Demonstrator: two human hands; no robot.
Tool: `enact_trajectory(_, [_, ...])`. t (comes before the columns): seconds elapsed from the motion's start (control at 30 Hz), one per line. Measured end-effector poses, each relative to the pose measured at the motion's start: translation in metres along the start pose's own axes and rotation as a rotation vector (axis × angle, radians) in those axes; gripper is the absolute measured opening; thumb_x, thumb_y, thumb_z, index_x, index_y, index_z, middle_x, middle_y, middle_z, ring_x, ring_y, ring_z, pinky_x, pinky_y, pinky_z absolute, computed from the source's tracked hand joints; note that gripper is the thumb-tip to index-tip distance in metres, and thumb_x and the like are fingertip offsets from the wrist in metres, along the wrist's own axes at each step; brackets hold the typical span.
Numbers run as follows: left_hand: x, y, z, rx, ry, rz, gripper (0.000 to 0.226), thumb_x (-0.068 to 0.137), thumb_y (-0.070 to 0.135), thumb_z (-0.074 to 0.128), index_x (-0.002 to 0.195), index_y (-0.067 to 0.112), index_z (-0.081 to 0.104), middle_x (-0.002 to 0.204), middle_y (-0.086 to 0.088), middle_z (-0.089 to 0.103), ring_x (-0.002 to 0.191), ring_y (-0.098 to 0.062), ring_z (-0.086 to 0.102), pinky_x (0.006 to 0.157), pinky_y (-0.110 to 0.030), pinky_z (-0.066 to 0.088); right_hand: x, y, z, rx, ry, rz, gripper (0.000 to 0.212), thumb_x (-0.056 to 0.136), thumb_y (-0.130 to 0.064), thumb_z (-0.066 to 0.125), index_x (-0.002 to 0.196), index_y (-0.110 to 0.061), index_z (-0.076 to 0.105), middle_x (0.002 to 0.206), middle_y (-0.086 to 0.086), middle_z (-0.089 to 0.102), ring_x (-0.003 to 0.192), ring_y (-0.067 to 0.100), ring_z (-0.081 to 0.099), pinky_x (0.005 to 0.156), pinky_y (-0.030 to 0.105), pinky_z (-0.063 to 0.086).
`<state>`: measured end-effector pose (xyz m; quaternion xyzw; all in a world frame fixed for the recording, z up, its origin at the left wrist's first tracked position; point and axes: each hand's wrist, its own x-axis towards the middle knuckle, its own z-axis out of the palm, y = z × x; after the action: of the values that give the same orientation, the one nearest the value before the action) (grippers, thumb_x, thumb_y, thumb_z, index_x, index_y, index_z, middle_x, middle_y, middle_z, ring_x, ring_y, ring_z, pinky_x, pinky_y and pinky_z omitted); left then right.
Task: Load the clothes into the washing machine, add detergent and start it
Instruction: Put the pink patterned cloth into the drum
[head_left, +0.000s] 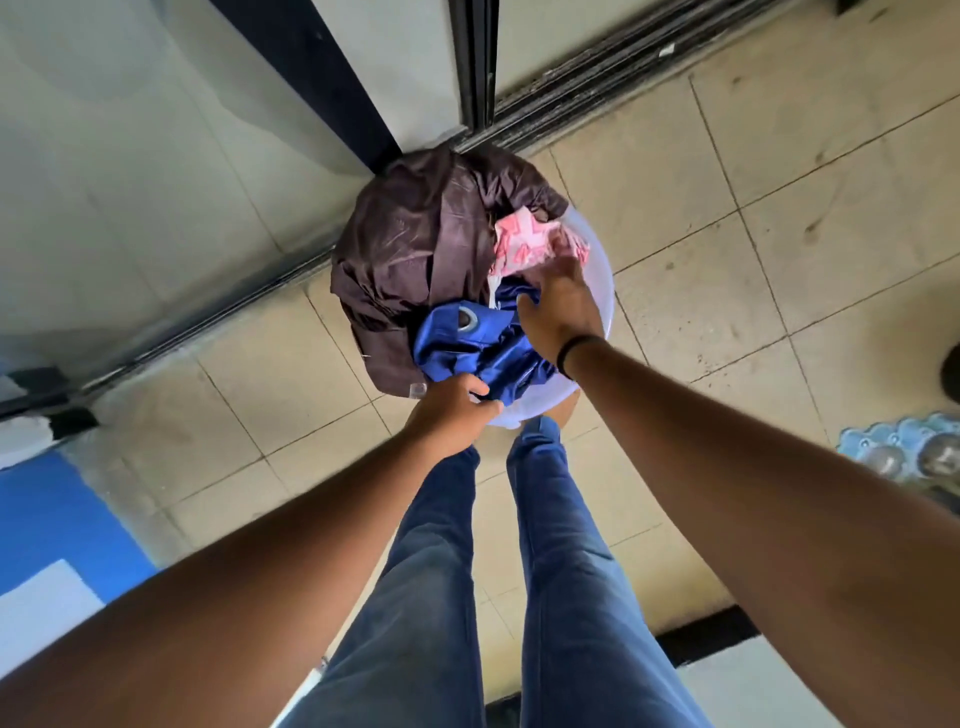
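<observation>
- The person is standing on a tiled floor (727, 291), legs in blue jeans (561, 597) showing at the bottom of the view, both bare arms reaching forward and down.
- The left hand (449, 410) is closing its fingers (480, 397) on the near edge of a shiny blue garment (467, 348), pinching a fold of it at the near rim of the basin.
- The right hand (563, 306) is lying spread, fingers loosely open, over the right side of the pile; it is touching the blue garment and the pink-and-white cloth (530, 241), but gripping nothing that I can make out. A dark band (574, 351) is sitting on that wrist.
- The clothes are sitting heaped in a white round basin (597, 260) on the floor, just ahead of the person's feet.
- A dark brown garment (415, 249) is covering the left and far part of the heap, spilling over the rim.
- Beyond the basin, a dark door track (597, 88) and glass panels (130, 156) are running across the floor.
- At the right edge, a pack of water bottles (904, 447) is resting well apart from the basin.
</observation>
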<state>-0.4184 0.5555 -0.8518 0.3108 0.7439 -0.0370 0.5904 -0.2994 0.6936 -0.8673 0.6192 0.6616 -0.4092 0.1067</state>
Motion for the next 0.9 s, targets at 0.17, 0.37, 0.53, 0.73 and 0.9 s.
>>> enact_trajectory(0.17, [0.003,0.008,0.01,-0.039,-0.024,0.027,0.038,0.088,0.038,0.069,0.119,0.016,0.065,0.112,-0.002,0.07,0.103,-0.019,0.066,0.095,-0.037,0.053,0.042,-0.017,-0.016,-0.117,-0.056,-0.042,0.034,0.091,-0.015,0.054,0.122,-0.013,0.066,0.162,0.0,0.018,0.134,0.027,0.044,0.108,0.034,0.039])
enact_trajectory(0.37, [0.011,0.002,0.005,-0.031,0.007,-0.034,0.036,0.088,0.04,0.068,0.115,0.016,0.067,0.114,0.0,0.067,0.103,-0.021,0.063,0.088,-0.031,0.049,0.061,-0.031,-0.015,-0.146,-0.176,-0.003,0.056,0.096,-0.02,0.052,0.145,0.001,0.035,0.152,0.016,0.037,0.133,0.034,0.046,0.108,0.036,0.039])
enact_trajectory(0.53, [0.011,-0.006,0.002,-0.065,0.018,-0.06,0.031,0.087,0.04,0.069,0.107,0.017,0.068,0.106,-0.002,0.07,0.09,-0.025,0.067,0.082,-0.035,0.053,0.013,0.009,0.009,-0.185,-0.116,0.006,0.027,0.095,-0.01,0.045,0.114,0.001,0.059,0.112,0.018,0.064,0.104,0.033,0.062,0.08,0.034,0.047])
enact_trajectory(0.73, [0.017,0.003,0.002,-0.192,0.037,-0.03,0.045,0.091,0.042,0.058,0.095,-0.002,0.069,0.097,-0.024,0.071,0.095,-0.039,0.068,0.087,-0.051,0.055,-0.072,0.049,0.033,-0.039,-0.384,0.026,0.031,0.079,-0.021,0.043,0.085,-0.017,0.073,0.093,0.007,0.072,0.089,0.028,0.064,0.086,0.038,0.051])
enact_trajectory(0.9, [0.021,0.014,0.006,-0.192,0.112,-0.045,0.035,0.087,0.04,0.063,0.07,0.009,0.062,0.082,-0.017,0.072,0.083,-0.034,0.068,0.076,-0.042,0.056,-0.124,0.023,0.016,0.315,-0.597,-0.002,0.025,0.084,-0.004,0.056,0.08,-0.016,0.077,0.06,-0.021,0.065,0.06,-0.004,0.058,0.062,0.012,0.043])
